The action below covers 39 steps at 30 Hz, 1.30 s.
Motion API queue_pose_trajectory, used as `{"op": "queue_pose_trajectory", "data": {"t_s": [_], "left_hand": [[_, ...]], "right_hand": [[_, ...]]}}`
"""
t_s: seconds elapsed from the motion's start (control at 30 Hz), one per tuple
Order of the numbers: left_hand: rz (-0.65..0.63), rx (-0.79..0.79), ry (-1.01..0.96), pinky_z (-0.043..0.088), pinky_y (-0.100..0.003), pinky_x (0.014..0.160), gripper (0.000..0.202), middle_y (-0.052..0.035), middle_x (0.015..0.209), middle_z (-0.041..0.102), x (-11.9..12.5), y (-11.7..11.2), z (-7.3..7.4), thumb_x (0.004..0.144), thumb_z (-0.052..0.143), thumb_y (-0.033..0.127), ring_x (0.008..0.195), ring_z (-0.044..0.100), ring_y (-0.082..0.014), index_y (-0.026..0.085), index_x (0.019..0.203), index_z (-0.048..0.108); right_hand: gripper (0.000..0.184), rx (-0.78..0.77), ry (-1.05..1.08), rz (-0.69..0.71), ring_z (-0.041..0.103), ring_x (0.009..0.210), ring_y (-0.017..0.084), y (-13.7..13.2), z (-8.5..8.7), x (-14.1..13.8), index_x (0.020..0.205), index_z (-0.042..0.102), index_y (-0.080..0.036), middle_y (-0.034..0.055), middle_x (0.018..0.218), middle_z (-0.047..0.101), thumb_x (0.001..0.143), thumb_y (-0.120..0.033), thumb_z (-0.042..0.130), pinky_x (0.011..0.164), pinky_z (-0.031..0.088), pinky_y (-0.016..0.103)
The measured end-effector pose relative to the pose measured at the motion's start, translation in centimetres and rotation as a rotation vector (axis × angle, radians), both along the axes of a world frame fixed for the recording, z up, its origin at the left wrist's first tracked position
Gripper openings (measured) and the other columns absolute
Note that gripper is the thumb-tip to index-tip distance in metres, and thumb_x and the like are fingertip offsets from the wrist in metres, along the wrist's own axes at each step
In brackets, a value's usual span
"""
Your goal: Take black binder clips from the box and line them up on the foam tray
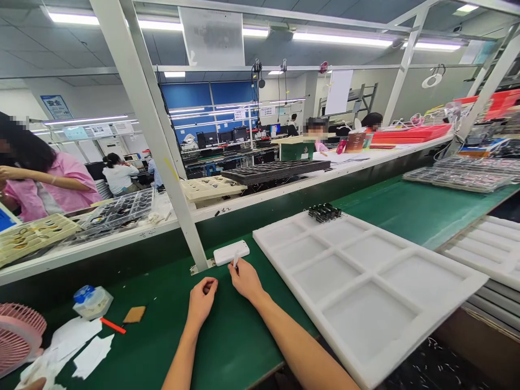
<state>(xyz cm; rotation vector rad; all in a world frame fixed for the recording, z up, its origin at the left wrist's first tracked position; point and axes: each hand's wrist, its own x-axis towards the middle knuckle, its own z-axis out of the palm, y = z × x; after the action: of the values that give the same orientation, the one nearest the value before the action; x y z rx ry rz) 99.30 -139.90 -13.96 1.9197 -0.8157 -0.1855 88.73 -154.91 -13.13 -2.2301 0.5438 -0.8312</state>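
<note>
My right hand [245, 279] rests on the green mat and pinches a small white strip, its tip touching a white rectangular device [231, 252] that lies by the frame post. My left hand [202, 300] lies just to the left, fingers curled into a loose fist, and I cannot make out anything in it. A large white foam tray [365, 281] with several shallow compartments lies right of my right arm. A cluster of small black parts [324, 212] sits at the tray's far edge.
A slanted white frame post [162, 146] stands behind the device. At the left lie a pink fan [18, 338], paper scraps [83, 346], a tape dispenser [91, 301], a red pen [112, 325] and a brown card [134, 314]. More white trays [493, 249] stack at right. People work beyond the shelf.
</note>
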Motion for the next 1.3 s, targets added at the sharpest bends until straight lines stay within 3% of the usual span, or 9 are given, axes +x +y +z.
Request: {"op": "queue_pose_trajectory", "data": {"t_s": [0.13,0.3,0.47,0.63,0.8,1.17,1.3], "left_hand": [[-0.006,-0.004,0.004,0.045,-0.028,0.061,0.043,-0.0049,0.072,0.068,0.0,0.0,-0.1,0.08,0.059,0.057,0.063,0.058,-0.0185,0.018,0.086,0.074],[-0.033,0.005,-0.003,0.041,-0.026,0.056,0.039,-0.0029,0.072,0.067,-0.1,0.0,-0.1,0.075,0.066,0.051,0.057,0.05,-0.0144,0.017,0.092,0.075],[-0.065,0.045,-0.042,0.039,-0.027,0.057,0.041,-0.0048,0.077,0.07,0.0,0.0,-0.2,0.075,0.065,0.05,0.058,0.05,-0.0156,0.017,0.096,0.078],[-0.07,0.077,-0.07,0.041,-0.03,0.06,0.037,-0.0061,0.077,0.073,-0.1,0.1,-0.1,0.079,0.062,0.05,0.062,0.054,-0.0194,0.019,0.092,0.079],[-0.081,0.05,-0.074,0.043,-0.032,0.06,0.029,-0.0043,0.075,0.072,-0.3,0.2,0.4,0.079,0.065,0.05,0.061,0.055,-0.0211,0.026,0.089,0.079],[-0.081,0.071,-0.071,0.038,-0.027,0.06,0.039,-0.004,0.075,0.068,-0.4,0.1,0.2,0.08,0.059,0.051,0.062,0.05,-0.0164,0.018,0.092,0.077],[-0.071,0.067,-0.059,0.037,-0.027,0.059,0.041,-0.0041,0.072,0.068,-0.3,0.1,0.2,0.08,0.06,0.053,0.062,0.05,-0.0167,0.017,0.091,0.077]], "right_hand": [[0.016,0.042,-0.045,0.022,0.061,0.074,0.019,0.0,-0.2,0.2,0.088,0.064,-0.016,0.0052,0.083,0.067,0.101,-0.02,0.056,0.064,0.035,0.026],[0.025,0.254,-0.14,0.199,0.062,0.066,0.017,0.2,-0.2,0.5,0.079,0.064,-0.017,0.0018,0.07,0.066,0.101,-0.025,0.056,0.061,0.04,0.023],[0.023,0.465,-0.207,0.368,0.066,0.068,0.018,0.4,-0.7,1.0,0.083,0.066,-0.015,0.0037,0.074,0.068,0.098,-0.028,0.055,0.062,0.047,0.023],[0.023,0.587,-0.216,0.435,0.066,0.065,0.02,0.5,-0.9,1.2,0.083,0.065,-0.015,0.006,0.077,0.07,0.092,-0.035,0.059,0.06,0.051,0.026],[0.028,0.619,-0.211,0.457,0.066,0.066,0.021,0.3,-0.8,1.2,0.083,0.064,-0.016,0.007,0.076,0.07,0.088,-0.043,0.062,0.062,0.054,0.029],[0.024,0.575,-0.172,0.434,0.064,0.064,0.018,0.3,-1.3,1.3,0.09,0.062,-0.016,0.0038,0.078,0.067,0.093,-0.04,0.059,0.059,0.047,0.026],[0.025,0.532,-0.187,0.39,0.061,0.06,0.018,0.5,-0.9,1.0,0.088,0.064,-0.015,0.0018,0.069,0.063,0.095,-0.038,0.057,0.057,0.044,0.025]]}}
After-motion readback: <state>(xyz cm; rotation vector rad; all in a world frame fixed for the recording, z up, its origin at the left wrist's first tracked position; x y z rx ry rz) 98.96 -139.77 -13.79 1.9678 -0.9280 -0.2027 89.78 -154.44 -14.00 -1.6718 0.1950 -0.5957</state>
